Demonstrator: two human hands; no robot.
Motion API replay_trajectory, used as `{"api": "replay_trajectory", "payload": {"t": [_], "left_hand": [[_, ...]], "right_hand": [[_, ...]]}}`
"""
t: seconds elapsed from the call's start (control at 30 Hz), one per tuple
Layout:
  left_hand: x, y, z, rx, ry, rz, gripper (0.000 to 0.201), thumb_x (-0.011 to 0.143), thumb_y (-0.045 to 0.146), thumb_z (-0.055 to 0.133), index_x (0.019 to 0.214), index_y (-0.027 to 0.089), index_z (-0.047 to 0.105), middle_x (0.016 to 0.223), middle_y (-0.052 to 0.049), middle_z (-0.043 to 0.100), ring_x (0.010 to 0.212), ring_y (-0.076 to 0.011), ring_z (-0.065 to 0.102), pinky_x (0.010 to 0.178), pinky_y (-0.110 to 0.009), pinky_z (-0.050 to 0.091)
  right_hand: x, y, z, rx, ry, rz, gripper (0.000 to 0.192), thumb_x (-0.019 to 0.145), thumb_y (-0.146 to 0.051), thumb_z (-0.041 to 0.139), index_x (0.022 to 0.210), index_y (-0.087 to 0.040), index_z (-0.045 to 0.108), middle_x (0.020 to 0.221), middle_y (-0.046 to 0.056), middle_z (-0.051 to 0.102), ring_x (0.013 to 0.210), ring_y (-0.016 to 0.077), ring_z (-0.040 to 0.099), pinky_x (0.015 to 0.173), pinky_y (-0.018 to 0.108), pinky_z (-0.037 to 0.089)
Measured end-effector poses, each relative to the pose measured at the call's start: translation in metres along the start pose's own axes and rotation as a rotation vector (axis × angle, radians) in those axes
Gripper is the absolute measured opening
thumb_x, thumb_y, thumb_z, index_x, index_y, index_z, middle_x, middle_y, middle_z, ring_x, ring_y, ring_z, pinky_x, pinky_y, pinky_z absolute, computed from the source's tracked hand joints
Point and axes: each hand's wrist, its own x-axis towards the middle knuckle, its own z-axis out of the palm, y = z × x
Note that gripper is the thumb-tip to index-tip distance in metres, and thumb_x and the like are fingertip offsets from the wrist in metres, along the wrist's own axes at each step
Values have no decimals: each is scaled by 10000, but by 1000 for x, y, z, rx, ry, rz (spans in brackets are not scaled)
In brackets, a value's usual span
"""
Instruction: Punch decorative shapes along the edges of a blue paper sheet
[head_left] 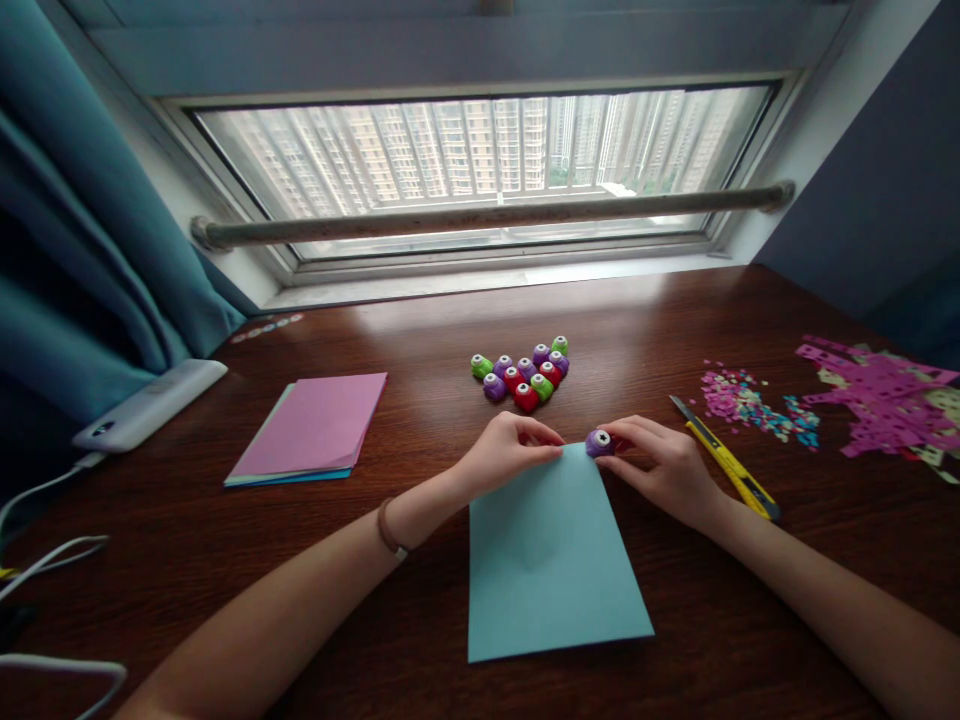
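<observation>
A light blue sheet of paper [551, 570] lies in front of me on the brown table. My left hand [510, 455] pinches its far edge between thumb and fingers. My right hand [660, 465] is closed on a purple craft punch [598, 443], which sits at the sheet's far right corner with a star mark on its white top. Whether the paper is inside the punch's slot I cannot tell. Just beyond my hands stand several more punches [526, 396] in red, green and purple, grouped closely together.
To the right lie a yellow utility knife [731, 465] with its blade out, small paper confetti [739, 395] and pink punched scraps [885, 390]. At left are stacked coloured papers [311, 425], a white power bank [157, 405] and white cables [56, 560]. A window [487, 150] is behind the table.
</observation>
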Motion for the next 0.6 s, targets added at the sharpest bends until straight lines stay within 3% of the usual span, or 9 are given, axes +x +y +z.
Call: {"api": "replay_trajectory", "payload": {"t": [0.27, 0.6], "left_hand": [[2, -5, 2, -3, 49, -17, 224, 723, 281, 640, 847, 108, 708, 699, -37, 665, 579, -111, 518, 513, -196, 374], [-1, -7, 13, 139, 131, 118, 142, 753, 240, 639, 837, 152, 710, 719, -10, 633, 609, -107, 509, 553, -202, 376]], "right_hand": [[0, 2, 3, 16, -24, -30, 222, 802, -161, 627, 1021, -186, 602, 966, 56, 619, 883, 182, 591, 798, 309, 505], [-3, 4, 5, -2, -51, -11, 200, 813, -158, 613, 1010, -190, 607, 972, 47, 622, 872, 171, 595, 794, 284, 494]]}}
